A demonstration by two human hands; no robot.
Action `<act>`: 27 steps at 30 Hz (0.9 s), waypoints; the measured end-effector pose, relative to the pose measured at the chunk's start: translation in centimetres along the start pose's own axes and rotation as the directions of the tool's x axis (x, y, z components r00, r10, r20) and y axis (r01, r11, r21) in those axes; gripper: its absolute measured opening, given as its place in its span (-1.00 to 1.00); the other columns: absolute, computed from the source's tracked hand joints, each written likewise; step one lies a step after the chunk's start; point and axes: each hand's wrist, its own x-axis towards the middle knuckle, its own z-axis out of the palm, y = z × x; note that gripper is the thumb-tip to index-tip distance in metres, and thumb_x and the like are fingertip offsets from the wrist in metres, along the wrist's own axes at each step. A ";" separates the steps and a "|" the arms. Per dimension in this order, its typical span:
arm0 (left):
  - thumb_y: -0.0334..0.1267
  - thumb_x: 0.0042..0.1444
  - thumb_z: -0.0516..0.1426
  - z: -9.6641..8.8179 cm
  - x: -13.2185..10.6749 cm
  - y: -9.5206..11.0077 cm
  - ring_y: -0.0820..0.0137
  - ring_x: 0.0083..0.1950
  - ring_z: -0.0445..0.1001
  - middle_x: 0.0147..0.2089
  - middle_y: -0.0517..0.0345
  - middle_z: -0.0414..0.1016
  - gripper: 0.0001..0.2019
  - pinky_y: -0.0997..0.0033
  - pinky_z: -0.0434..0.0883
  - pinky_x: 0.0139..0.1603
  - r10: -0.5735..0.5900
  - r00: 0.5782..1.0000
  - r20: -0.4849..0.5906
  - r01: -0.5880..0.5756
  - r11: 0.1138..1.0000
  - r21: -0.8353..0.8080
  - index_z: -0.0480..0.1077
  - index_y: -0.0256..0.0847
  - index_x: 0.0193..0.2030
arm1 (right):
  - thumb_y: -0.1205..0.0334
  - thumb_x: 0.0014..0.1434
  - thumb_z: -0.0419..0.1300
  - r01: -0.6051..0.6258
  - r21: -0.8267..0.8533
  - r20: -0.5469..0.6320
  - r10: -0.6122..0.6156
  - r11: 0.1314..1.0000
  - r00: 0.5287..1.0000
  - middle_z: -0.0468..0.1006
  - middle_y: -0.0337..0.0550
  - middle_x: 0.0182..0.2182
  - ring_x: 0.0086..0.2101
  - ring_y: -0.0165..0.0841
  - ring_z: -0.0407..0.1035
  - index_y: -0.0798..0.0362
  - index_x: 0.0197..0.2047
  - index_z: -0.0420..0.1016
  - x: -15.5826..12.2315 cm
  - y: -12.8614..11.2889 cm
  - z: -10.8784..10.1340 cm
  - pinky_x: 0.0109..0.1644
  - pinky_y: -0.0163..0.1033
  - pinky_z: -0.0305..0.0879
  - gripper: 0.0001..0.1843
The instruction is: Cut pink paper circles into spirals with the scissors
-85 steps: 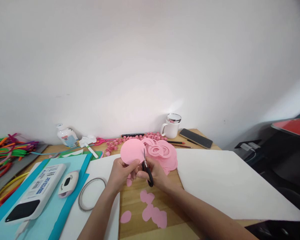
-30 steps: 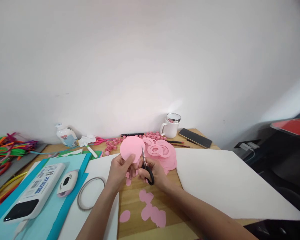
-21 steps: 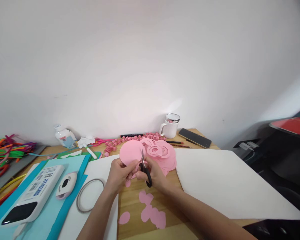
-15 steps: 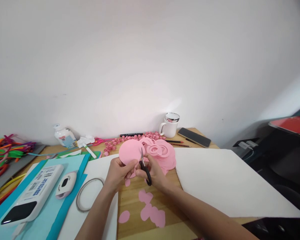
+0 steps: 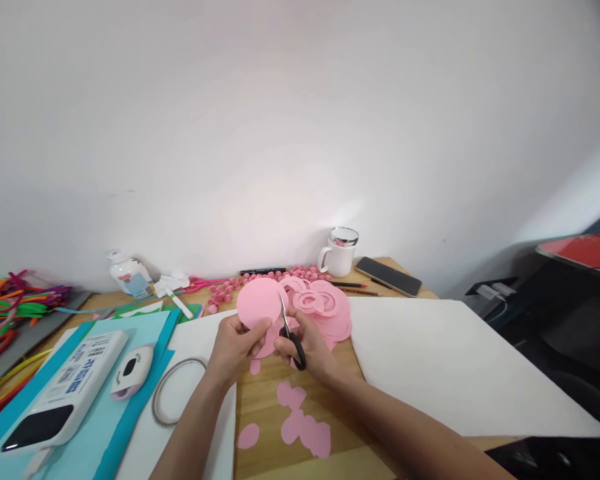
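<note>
A round pink paper disc (image 5: pixel 259 301) is pinched at its lower edge between the thumb and fingers of my left hand (image 5: pixel 240 343). My right hand (image 5: pixel 310 347) is closed round the black handles of a pair of scissors (image 5: pixel 294 347), whose blades point up along the disc's right edge. Just behind the scissors lies a pile of pink paper circles and cut rings (image 5: pixel 337 323), partly covered by my right hand. Small pink paper scraps (image 5: pixel 307 430) are scattered on the wooden table (image 5: pixel 260 400) below my hands.
Behind the disc are many small pink rolled pieces (image 5: pixel 223 293). A white mug (image 5: pixel 341 253) and a phone (image 5: pixel 389 276) stand and lie at the back. White boards (image 5: pixel 460 367) flank the work area. To the left are a power bank (image 5: pixel 70 387), a tape ring (image 5: pixel 160 393) and coloured pipe cleaners (image 5: pixel 25 300).
The scissors have shifted slightly, and their blades now lie nearer the disc's right edge. My left hand keeps hold of the disc, which has turned or moved only a little.
</note>
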 end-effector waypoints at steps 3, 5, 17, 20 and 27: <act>-0.12 -0.12 0.26 0.0 0.1 0.0 0.65 -0.75 0.05 -0.78 0.31 0.20 -0.62 0.60 -0.04 -0.73 0.013 1.000 0.022 -0.012 0.999 -0.051 0.22 -0.27 -0.71 | 0.11 -0.04 0.27 0.017 -0.019 -0.013 -0.017 1.000 1.000 0.33 -0.49 -0.74 -0.70 -0.48 0.22 0.02 -0.11 0.14 0.1 0.4 -0.1 -0.65 -0.44 0.07 -0.51; -0.10 -0.08 0.24 0.0 0.1 0.0 0.63 -0.74 0.10 -0.73 0.27 0.27 -0.65 0.60 -0.01 -0.73 0.019 0.999 0.039 -0.015 0.996 -0.093 0.27 -0.27 -0.66 | 0.11 -0.03 0.27 0.023 -0.022 -0.015 -0.023 0.999 1.000 0.33 -0.49 -0.75 -0.72 -0.49 0.20 0.03 -0.10 0.15 0.2 0.5 -0.1 -0.64 -0.43 0.09 -0.52; -0.10 -0.18 0.28 0.1 0.0 0.2 0.64 -0.76 0.05 -0.77 0.30 0.22 -0.62 0.58 -0.05 -0.74 -0.020 0.999 0.026 0.022 0.998 -0.060 0.23 -0.27 -0.72 | 0.09 -0.11 0.35 0.047 0.043 0.027 -0.048 0.998 0.998 0.36 -0.43 -0.62 -0.60 -0.44 0.29 -0.01 -0.15 0.15 0.1 -0.4 0.1 -0.56 -0.38 0.09 -0.46; -0.10 -0.19 0.28 0.1 0.0 0.3 0.65 -0.76 0.04 -0.78 0.31 0.21 -0.62 0.59 -0.07 -0.74 -0.028 0.999 0.039 0.030 0.998 -0.055 0.23 -0.27 -0.72 | 0.09 -0.13 0.37 0.060 0.072 0.007 -0.060 0.996 0.998 0.35 -0.44 -0.61 -0.56 -0.43 0.31 -0.02 -0.16 0.14 0.1 -0.8 0.1 -0.50 -0.35 0.13 -0.45; -0.11 -0.23 0.30 0.1 -0.1 0.5 0.66 -0.76 0.03 -0.77 0.33 0.22 -0.64 0.59 -0.07 -0.75 -0.033 0.999 0.008 0.034 0.994 -0.100 0.23 -0.26 -0.69 | 0.05 -0.09 0.31 0.007 -0.016 -0.022 -0.008 1.000 1.000 0.34 -0.46 -0.68 -0.68 -0.48 0.21 0.02 -0.12 0.13 0.1 -0.8 0.0 -0.62 -0.41 0.05 -0.44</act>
